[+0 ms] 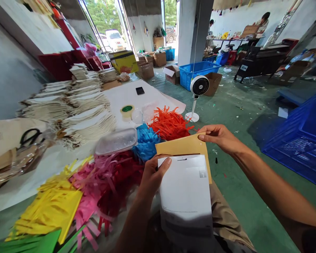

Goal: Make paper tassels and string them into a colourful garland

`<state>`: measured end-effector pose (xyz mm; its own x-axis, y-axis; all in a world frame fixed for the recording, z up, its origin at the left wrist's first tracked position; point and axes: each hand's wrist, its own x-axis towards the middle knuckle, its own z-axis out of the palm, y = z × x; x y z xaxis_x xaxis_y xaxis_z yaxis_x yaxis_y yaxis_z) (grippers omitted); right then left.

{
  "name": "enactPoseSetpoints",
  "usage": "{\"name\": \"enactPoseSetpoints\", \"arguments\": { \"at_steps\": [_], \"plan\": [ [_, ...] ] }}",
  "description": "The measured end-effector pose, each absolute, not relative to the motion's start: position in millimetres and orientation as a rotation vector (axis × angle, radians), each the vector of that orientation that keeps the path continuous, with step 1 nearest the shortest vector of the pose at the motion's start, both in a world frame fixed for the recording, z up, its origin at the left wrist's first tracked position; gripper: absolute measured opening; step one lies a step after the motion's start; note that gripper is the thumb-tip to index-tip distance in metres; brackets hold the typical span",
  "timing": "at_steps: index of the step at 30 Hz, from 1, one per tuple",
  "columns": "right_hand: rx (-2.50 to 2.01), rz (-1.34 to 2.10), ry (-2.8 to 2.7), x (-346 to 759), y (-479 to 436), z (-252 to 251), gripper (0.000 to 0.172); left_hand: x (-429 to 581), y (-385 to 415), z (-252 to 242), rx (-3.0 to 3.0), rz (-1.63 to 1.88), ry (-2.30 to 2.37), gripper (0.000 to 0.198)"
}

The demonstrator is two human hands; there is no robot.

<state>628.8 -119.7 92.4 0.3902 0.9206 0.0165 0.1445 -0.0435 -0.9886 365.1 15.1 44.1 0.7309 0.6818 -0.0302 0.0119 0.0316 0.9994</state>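
My left hand (153,175) grips the top left corner of a white sheet (185,196), thumb pressed across its edge. Behind the sheet sits a tan envelope (183,146), and my right hand (221,137) pinches its upper right corner. Both pieces are held over my lap, just right of the table's edge. Heaps of cut paper fringe lie beside my left hand: dark red (118,182), pink (89,200), yellow (52,207), blue (146,140) and orange (170,123).
A clear plastic box (117,140), a tape roll (127,110), a phone (139,90), scissors (30,136) and stacks of beige tassels (76,102) lie on the white table. A small white fan (197,95) stands on the green floor. Blue crates (302,140) sit at right. People work far back.
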Motion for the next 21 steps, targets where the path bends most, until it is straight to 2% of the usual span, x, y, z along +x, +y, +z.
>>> {"name": "enactPoseSetpoints", "arguments": {
  "at_steps": [10,16,21],
  "plan": [
    [-1.543,0.568,-1.06,617.3,-130.2,93.5,0.036,364.2,13.9,43.0,1.432,0.543,0.606,0.037],
    [-1.521,0.671,-1.13,619.9,-132.7,88.4,0.034,363.3,14.0,49.2,1.469,0.66,0.534,0.025],
    [-1.53,0.666,-1.234,620.9,-135.0,85.8,0.033,365.2,11.4,51.5,1.425,0.613,0.549,0.029]
  ]
}}
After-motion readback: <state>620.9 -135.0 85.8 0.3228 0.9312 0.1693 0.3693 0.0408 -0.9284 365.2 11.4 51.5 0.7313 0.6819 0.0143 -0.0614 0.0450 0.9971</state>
